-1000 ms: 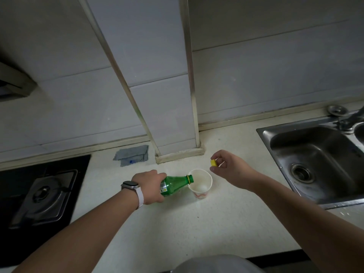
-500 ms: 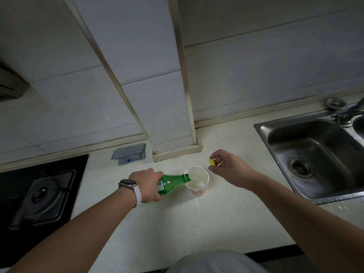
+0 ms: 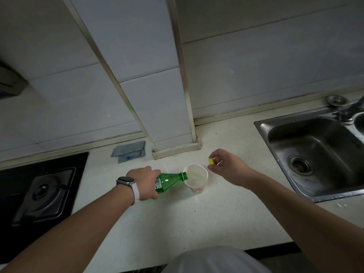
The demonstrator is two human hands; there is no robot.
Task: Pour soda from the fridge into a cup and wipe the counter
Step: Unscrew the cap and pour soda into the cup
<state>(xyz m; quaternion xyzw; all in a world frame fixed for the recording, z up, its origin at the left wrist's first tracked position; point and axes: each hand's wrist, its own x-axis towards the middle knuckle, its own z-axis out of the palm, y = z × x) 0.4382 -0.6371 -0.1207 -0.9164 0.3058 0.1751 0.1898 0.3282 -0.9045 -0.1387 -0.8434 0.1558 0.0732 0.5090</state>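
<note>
My left hand [image 3: 144,183] grips a green soda bottle [image 3: 170,182] tipped on its side, its open neck over the rim of a white paper cup [image 3: 197,181] that stands on the pale counter [image 3: 177,219]. Foamy soda shows inside the cup. My right hand [image 3: 226,167] hovers just right of the cup and pinches the yellow bottle cap [image 3: 211,161] between thumb and fingers. A folded grey cloth [image 3: 130,151] lies by the wall, behind and left of the bottle.
A black gas hob [image 3: 43,192] fills the counter's left side. A steel sink [image 3: 319,152] with its tap [image 3: 352,109] sits at the right. A tiled column [image 3: 173,134] juts onto the counter behind the cup. Water drops lie near the sink's front edge.
The bottle stays tipped at the cup and the soda level inside has risen a little. Both hands keep their hold; the camera has shifted slightly.
</note>
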